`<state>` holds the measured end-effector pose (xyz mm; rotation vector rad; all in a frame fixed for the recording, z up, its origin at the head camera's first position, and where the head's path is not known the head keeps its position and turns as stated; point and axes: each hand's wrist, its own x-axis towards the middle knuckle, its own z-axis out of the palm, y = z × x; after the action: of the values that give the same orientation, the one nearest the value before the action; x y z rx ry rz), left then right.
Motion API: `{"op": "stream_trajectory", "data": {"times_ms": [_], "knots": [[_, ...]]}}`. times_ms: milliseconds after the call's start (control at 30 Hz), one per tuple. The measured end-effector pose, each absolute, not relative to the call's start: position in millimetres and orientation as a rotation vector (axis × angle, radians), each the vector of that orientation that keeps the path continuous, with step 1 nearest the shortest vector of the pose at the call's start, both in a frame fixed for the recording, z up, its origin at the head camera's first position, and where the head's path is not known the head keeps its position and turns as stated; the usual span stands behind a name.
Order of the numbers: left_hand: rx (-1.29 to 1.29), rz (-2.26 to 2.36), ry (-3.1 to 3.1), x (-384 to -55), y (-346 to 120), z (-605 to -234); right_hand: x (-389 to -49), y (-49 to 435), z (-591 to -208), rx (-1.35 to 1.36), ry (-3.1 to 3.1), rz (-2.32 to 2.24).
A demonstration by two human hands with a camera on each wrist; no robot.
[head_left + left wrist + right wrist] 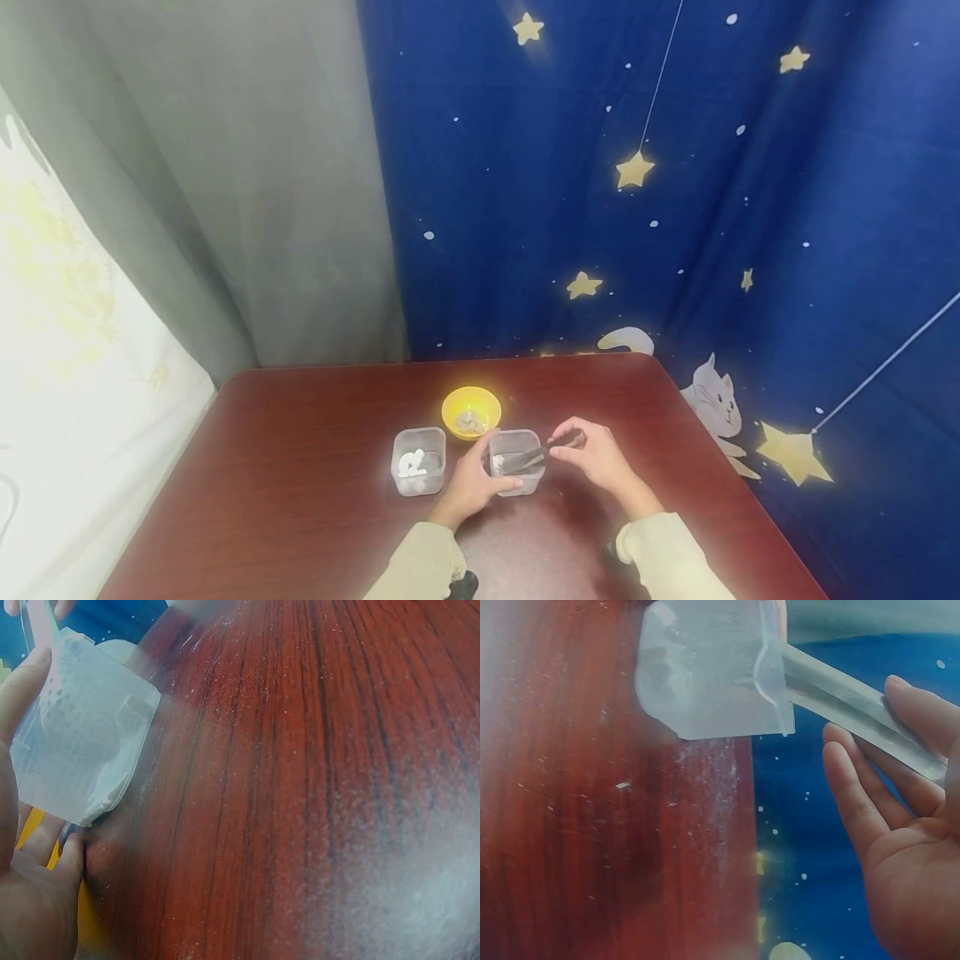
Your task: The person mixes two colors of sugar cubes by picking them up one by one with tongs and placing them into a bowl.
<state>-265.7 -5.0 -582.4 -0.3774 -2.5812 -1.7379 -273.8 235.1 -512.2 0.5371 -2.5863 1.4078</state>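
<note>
My left hand [471, 482] grips a clear plastic container [527, 485] from its left side, with the thumb along the front and fingers behind. In the left wrist view the container [90, 727] looks frosty and see-through, fingers around its side and base. My right hand [600, 460] pinches metal tongs [531, 461] between thumb and fingers. Their arms slant down leftward into the container, and a small whitish piece shows near its left wall. The right wrist view shows the tongs [855, 701] reaching over the container's rim.
A second clear container [418, 488] with white pieces [411, 462] stands to the left. Behind the containers is a yellow bowl [471, 393] holding small greyish pieces. All stand on a dark red wooden table [300, 483], with a starry blue curtain [510, 208] behind.
</note>
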Motion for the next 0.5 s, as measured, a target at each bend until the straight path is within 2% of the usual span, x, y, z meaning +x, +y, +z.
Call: {"op": "stream_trajectory", "data": {"times_ms": [500], "knots": [[-0.378, -1.752, -2.576, -264.3, -4.7, -580.2, -272.9, 229.0, -491.4, 0.646, -2.631, 1.186]]}}
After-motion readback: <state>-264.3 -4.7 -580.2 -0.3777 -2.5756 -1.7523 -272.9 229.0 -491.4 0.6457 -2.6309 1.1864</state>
